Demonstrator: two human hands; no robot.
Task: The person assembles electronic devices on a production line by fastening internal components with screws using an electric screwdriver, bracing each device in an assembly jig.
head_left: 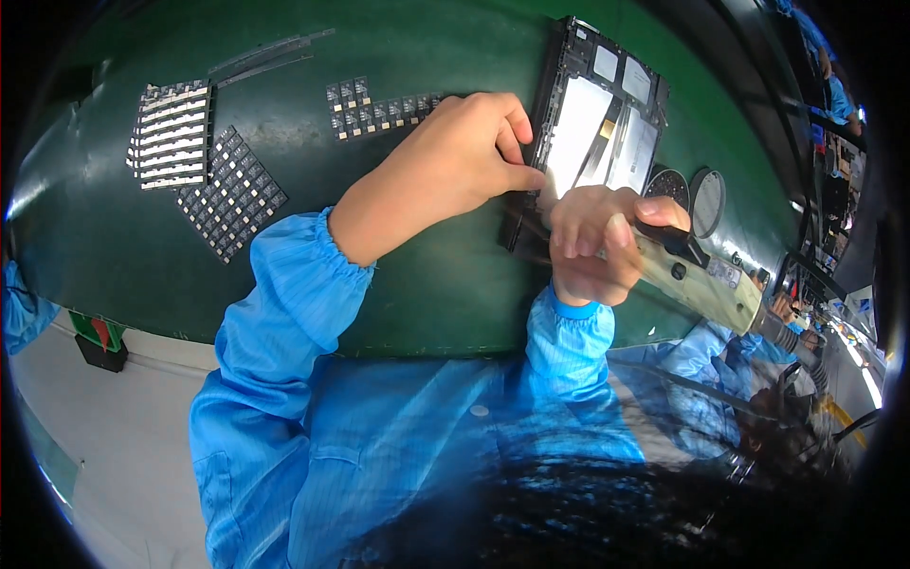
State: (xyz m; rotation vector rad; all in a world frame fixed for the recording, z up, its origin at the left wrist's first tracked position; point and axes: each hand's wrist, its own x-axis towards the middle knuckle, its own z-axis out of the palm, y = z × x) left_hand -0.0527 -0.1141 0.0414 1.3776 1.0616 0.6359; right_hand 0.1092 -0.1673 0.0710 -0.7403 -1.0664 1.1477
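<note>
An opened flat electronic device [618, 119] in a black frame lies on the green table, with silver-white panels inside. At its left edge is my left hand [445, 156], fingers curled and thumb on the rim. Whether a small part sits between these fingertips is hidden. My right hand [595, 247], smeared by motion, is over the device's near end, closed around the front of a cream and black electric screwdriver [706, 284]. Its tip cannot be made out behind the fingers. A cord runs from the tool's rear toward the lower right.
Black sheets of small parts [384, 112] lie left of the device, with a stacked batch [175, 133] and another sheet [230, 194] farther left. Thin strips [270, 55] lie behind them. Two round dishes [707, 201] stand right of the device. Other people in blue sleeves [706, 346] sit to the right.
</note>
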